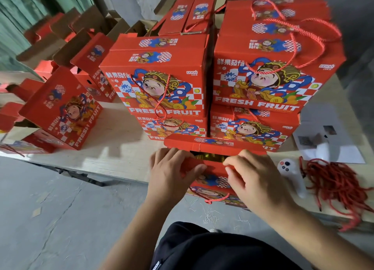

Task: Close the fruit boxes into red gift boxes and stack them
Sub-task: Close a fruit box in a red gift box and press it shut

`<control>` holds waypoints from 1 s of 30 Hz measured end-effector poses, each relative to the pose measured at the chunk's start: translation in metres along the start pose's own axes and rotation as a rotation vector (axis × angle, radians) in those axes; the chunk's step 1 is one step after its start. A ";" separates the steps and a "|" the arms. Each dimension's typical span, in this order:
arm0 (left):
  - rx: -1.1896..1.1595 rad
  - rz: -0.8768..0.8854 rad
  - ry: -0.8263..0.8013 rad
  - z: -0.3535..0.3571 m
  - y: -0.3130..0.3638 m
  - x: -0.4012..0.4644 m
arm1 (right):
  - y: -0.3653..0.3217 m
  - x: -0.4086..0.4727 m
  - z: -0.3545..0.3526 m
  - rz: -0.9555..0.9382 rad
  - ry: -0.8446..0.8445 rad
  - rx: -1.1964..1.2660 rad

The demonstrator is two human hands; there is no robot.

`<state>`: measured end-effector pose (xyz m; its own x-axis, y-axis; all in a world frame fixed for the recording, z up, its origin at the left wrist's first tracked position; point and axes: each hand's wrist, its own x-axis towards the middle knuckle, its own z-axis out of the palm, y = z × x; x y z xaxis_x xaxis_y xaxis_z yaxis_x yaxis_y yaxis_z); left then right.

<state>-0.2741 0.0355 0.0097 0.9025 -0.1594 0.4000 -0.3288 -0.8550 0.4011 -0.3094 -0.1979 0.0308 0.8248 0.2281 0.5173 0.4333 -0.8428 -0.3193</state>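
Red gift box point(212, 176) sits at the table point(113, 136) near edge, 6 o'clock of the stacked boxes point(162, 81). Left hand point(172, 172) fingers curled on the near top flap point(192, 166), thumb pressing it. Right hand point(255, 178) fingers clamped on the same flap. Gap still open under the far flap point(214, 145). Red cords point(334, 180) at 3 o'clock.

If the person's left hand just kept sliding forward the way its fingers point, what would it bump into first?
Probably the raised far flap of the open gift box that the left hand is pressing on. Behind it stands the left stack of closed boxes; depth is hard to judge.
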 end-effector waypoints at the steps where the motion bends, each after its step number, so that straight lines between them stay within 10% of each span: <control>1: -0.007 -0.014 -0.008 -0.003 0.001 0.002 | 0.004 0.003 -0.004 0.010 -0.010 0.042; 9: -0.067 -0.052 0.000 -0.004 0.011 0.016 | 0.024 0.006 -0.008 0.129 -0.292 0.001; 14: 0.108 0.017 -0.339 0.007 -0.001 0.020 | 0.039 0.007 0.006 0.208 -0.747 -0.106; 18: 0.158 0.073 -0.575 0.022 -0.018 0.025 | 0.054 0.011 0.022 0.162 -0.765 -0.171; 21: 0.165 0.085 -0.459 0.028 -0.024 0.018 | 0.058 0.007 0.028 0.168 -0.706 -0.176; 25: 0.035 -0.308 -0.068 0.033 -0.018 -0.008 | 0.070 0.004 0.033 0.208 -0.649 -0.098; 30: -0.520 -0.837 -0.132 0.035 -0.015 0.005 | 0.067 -0.006 0.032 0.619 -0.413 -0.009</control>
<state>-0.2554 0.0303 -0.0228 0.9126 0.3157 -0.2598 0.3761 -0.3990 0.8363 -0.2733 -0.2399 -0.0191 0.9873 -0.1269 -0.0959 -0.1566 -0.8802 -0.4480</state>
